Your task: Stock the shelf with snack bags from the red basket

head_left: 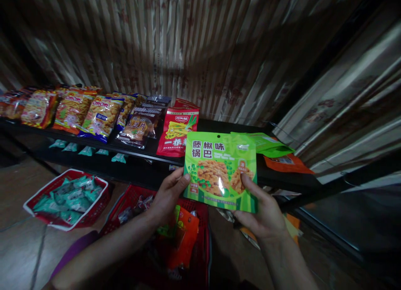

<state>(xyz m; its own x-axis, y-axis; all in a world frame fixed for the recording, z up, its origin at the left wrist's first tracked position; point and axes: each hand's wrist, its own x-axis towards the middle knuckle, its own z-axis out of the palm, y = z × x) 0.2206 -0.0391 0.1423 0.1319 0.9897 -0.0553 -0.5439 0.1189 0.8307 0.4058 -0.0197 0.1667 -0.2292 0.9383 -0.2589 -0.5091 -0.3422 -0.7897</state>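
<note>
Both my hands hold up a green snack packet (221, 170) with a picture of golden crisps, in front of a black shelf (219, 127). My left hand (167, 196) pinches its lower left edge with thumb and fingers. My right hand (261, 208) grips its lower right corner, thumb on the front. Behind the packet, more green packets (269, 143) and an orange packet (286, 164) lie flat on the shelf. A red packet (177, 129) stands just left of it.
Several snack bags (100, 117) line the shelf to the left. Below my arms stands a red basket (200, 256) with orange and green packets. Another red basket (67, 198) with teal packets sits on the tiled floor at left. A striped wall rises behind.
</note>
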